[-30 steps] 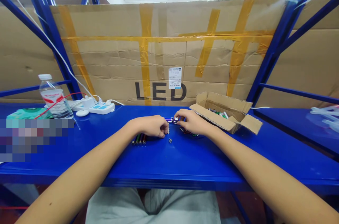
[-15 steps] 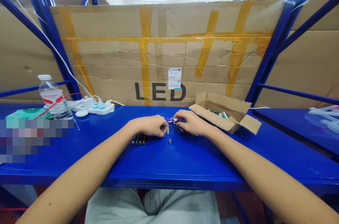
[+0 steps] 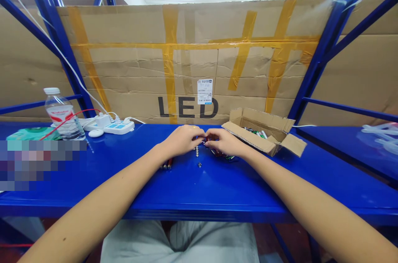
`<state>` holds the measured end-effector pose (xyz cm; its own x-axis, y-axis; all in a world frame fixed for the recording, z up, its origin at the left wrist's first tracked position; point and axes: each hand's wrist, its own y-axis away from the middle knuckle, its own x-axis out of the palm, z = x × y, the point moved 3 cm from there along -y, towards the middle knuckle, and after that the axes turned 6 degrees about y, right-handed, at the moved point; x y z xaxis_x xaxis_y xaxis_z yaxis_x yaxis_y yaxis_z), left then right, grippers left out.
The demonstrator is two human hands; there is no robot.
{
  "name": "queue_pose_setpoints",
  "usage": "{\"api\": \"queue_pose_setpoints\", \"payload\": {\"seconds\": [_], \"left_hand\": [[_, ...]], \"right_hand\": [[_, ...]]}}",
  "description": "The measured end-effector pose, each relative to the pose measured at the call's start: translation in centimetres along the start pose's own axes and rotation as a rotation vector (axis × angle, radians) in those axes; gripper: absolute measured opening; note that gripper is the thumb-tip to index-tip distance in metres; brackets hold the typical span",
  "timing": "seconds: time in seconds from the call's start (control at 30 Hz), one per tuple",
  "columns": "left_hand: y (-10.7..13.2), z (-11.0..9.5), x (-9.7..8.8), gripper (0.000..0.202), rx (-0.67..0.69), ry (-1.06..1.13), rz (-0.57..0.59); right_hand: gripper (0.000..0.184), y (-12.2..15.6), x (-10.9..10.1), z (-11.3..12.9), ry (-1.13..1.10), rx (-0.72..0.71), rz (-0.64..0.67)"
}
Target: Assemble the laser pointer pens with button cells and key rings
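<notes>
My left hand [image 3: 185, 139] and my right hand [image 3: 221, 143] meet fingertip to fingertip over the table. The right fingers are closed on a small purple metal piece [image 3: 204, 141], mostly hidden. The left fingers are pinched at the same spot; what they hold is covered. Below them runs a short row of small silver round pieces [image 3: 197, 151], with one more silver piece [image 3: 199, 165] lying nearer me. Slim coloured metal tubes [image 3: 166, 166] with silver ends lie side by side, partly under my left forearm. A heap of coloured tubes [image 3: 222, 155] lies beneath my right hand.
An open cardboard box [image 3: 253, 138] with small coloured pieces stands at the right. At the left are a water bottle [image 3: 64, 116], a white power strip [image 3: 120, 127] with cables and a green packet [image 3: 32, 133]. A large taped cardboard panel [image 3: 137, 64] closes the back.
My left hand has lifted from beside the silver row and moved up and right to my right fingertips. My right hand has stayed almost in place; its purple piece is now more hidden.
</notes>
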<state>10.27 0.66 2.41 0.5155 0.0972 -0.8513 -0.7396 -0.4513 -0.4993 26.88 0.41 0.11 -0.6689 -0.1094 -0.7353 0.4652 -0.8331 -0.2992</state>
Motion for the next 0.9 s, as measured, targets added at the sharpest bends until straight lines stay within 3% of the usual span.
{"api": "queue_pose_setpoints", "payload": {"seconds": [0.2,0.3,0.43,0.57,0.7,0.9], "left_hand": [[0.1,-0.5,-1.1,0.016,-0.021,-0.062,0.007],[0.3,-1.5,-1.4,0.008,-0.038,-0.051,0.190],[0.9,-2.7,-0.8,0.008,-0.118,0.130,0.502],[1.3,-2.8,0.2,0.010,-0.181,0.183,0.624],[1.0,-2.1,0.1,0.005,-0.187,0.221,0.543],[0.0,-0.4,-1.7,0.009,-0.180,0.225,0.002]], "right_hand": [[0.007,-0.3,-0.6,0.0,0.029,-0.023,-0.062],[0.008,-0.4,-0.7,-0.5,0.030,-0.020,-0.075],[0.008,-0.5,-0.8,-1.0,0.041,-0.001,-0.089],[0.007,-0.4,-0.5,-0.9,0.055,0.014,-0.066],[0.007,-0.4,-0.6,-0.7,0.059,-0.006,-0.069],[0.012,-0.1,-0.7,-0.1,0.128,-0.042,-0.088]]}}
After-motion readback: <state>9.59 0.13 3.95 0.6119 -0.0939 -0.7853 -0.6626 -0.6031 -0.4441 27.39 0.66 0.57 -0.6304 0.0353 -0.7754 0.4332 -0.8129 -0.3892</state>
